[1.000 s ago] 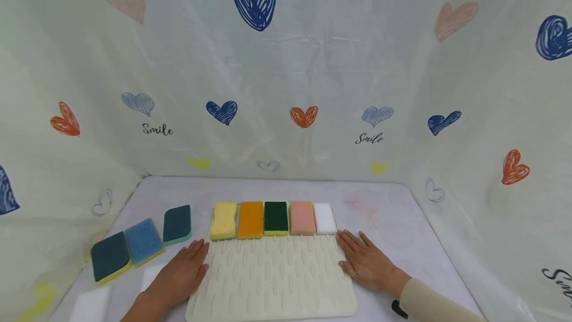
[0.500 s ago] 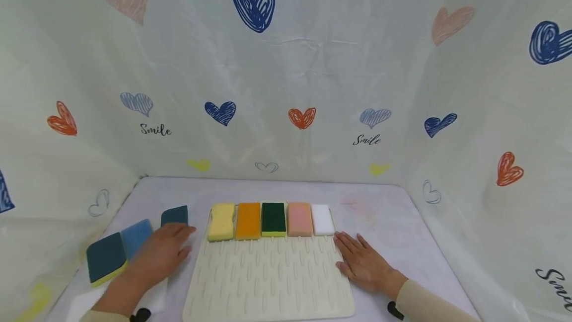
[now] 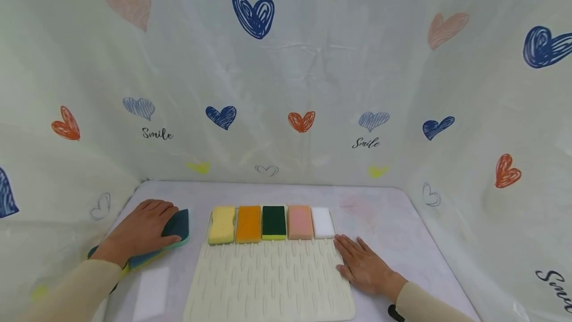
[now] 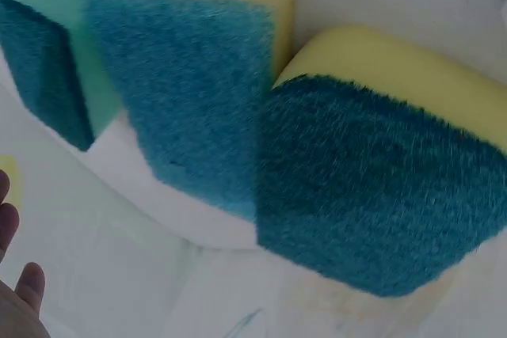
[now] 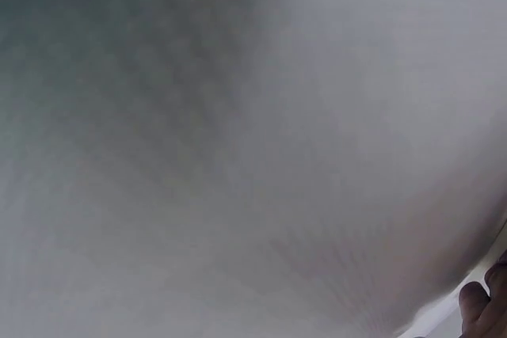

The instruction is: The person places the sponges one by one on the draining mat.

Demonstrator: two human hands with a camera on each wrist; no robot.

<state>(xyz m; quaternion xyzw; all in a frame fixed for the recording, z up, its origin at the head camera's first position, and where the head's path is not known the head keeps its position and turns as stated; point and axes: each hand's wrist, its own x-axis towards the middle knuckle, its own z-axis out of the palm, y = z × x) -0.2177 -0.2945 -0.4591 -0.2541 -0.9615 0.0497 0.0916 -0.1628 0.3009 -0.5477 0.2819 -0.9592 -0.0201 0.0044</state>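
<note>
My left hand (image 3: 143, 230) hovers at the left back, fingers spread above a teal scouring sponge (image 3: 178, 225) with its thumb by the near edge. In the left wrist view, the fingertips (image 4: 8, 223) show apart from that sponge. A blue sponge (image 4: 182, 85) and a dark teal one (image 4: 372, 180) lie beside it, mostly covered by the hand and wrist in the head view. My right hand (image 3: 364, 267) rests flat at the right edge of a cream ribbed mat (image 3: 268, 282), fingertips right by a white sponge (image 3: 322, 222).
Along the mat's far edge stand yellow (image 3: 222, 225), orange (image 3: 248, 224), dark green (image 3: 274, 221) and pink (image 3: 300, 221) sponges in a row with the white one. A white block (image 3: 152, 289) lies left of the mat. Heart-printed sheeting (image 3: 335, 78) encloses the table.
My left hand has left the mat's left edge, passed over the sponges and gone back and left to the teal one. The right hand stays in place.
</note>
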